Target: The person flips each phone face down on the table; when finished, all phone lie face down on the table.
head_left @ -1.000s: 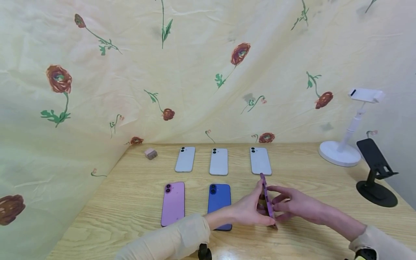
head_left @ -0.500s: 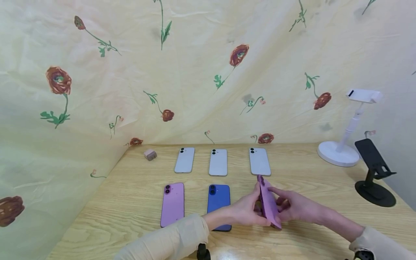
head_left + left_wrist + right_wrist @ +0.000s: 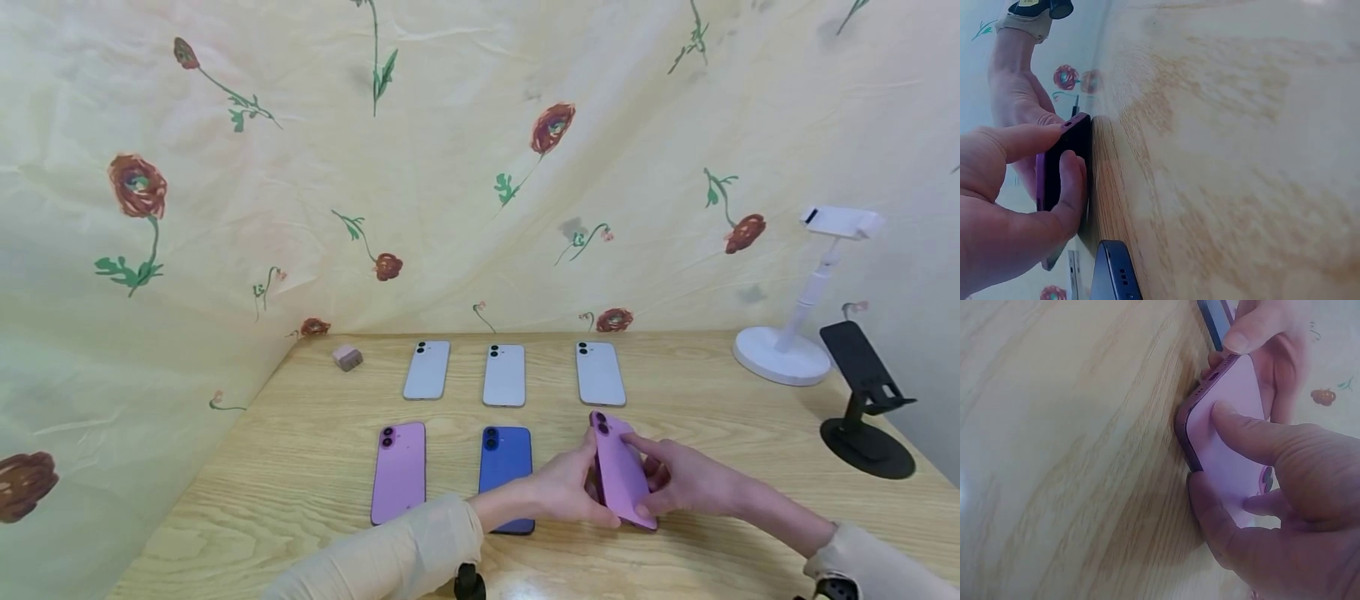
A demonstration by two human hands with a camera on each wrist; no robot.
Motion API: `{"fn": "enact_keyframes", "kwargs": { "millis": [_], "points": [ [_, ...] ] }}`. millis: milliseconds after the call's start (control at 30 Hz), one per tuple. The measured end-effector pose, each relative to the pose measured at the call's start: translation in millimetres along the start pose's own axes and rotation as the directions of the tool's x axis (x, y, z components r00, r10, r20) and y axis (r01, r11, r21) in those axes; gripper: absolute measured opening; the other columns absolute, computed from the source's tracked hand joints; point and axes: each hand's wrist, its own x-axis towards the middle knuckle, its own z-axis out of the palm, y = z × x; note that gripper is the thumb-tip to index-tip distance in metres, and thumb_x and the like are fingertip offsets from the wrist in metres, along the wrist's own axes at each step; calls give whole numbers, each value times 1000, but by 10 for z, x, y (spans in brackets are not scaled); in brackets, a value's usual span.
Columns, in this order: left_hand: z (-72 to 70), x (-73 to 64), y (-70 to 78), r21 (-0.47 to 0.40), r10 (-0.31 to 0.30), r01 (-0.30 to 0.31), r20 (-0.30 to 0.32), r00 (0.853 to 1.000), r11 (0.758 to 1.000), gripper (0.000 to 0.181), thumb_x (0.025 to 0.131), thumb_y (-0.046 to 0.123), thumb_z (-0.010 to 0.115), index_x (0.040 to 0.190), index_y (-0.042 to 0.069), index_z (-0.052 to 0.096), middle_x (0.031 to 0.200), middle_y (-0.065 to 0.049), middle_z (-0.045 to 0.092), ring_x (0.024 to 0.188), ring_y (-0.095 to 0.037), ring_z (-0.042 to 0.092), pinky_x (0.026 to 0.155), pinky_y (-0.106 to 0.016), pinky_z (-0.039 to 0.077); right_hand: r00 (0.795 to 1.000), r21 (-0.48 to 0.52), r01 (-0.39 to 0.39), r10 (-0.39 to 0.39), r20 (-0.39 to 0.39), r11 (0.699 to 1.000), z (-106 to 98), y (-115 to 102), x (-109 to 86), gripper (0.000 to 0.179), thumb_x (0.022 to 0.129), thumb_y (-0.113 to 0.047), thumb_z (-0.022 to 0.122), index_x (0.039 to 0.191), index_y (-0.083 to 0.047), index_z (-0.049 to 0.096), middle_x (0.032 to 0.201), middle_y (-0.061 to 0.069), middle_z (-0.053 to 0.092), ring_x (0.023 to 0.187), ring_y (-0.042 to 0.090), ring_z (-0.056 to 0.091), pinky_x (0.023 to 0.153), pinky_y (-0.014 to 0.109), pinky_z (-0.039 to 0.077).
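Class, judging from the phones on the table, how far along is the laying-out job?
Done: three white phones lie in the back row, a purple phone and blue phone in front. In hand: left hand and right hand hold another tilted purple phone. Left: laying it flat.

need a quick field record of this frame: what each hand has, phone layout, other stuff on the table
left hand: grips the purple phone on its left edge
right hand: grips the same phone, thumb on its back
purple phone: tilted, camera end away from the person, back facing up
back row: three white phones, face down
front row: pink phone, blue phone
table: light wood
right side: white stand, black stand
far left: small pink cube
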Motion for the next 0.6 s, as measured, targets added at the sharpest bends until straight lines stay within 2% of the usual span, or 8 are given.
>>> {"fn": "enact_keyframes", "kwargs": {
  "millis": [133,333,467,600],
  "points": [
    [4,5,15,69,-39,40,-19,999,997,120,73,-1,87,160,4,4,93,5,65,75,-3,59,71,-18,47,1000,-65,-6,4,-21,998,16,-7,7,97,79,-8,83,144,25,19,87,9,57,77,16,54,63,25,48],
    [24,25,32,189,-113,122,-58,992,974,122,69,6,91,159,2,9,92,3,67,79,-4,58,73,-18,46,999,-117,-30,27,-30,993,25,-18,16,97,76,-10,84,143,25,23,86,7,57,76,15,54,63,26,48],
    [36,28,47,256,-137,155,-86,987,954,121,68,12,93,159,2,14,96,-3,68,82,-5,57,75,-19,45,999,-132,-35,31,-30,991,29,-13,22,98,75,-11,84,143,25,24,86,7,58,76,15,54,64,26,48],
    [40,30,56,290,-149,172,-99,984,941,120,67,14,93,158,1,16,90,-4,67,78,-7,57,73,-20,45,999,-149,-37,32,-35,988,31,-2,29,97,74,-12,85,143,25,26,86,6,57,76,14,54,64,26,47]
  ]
}}
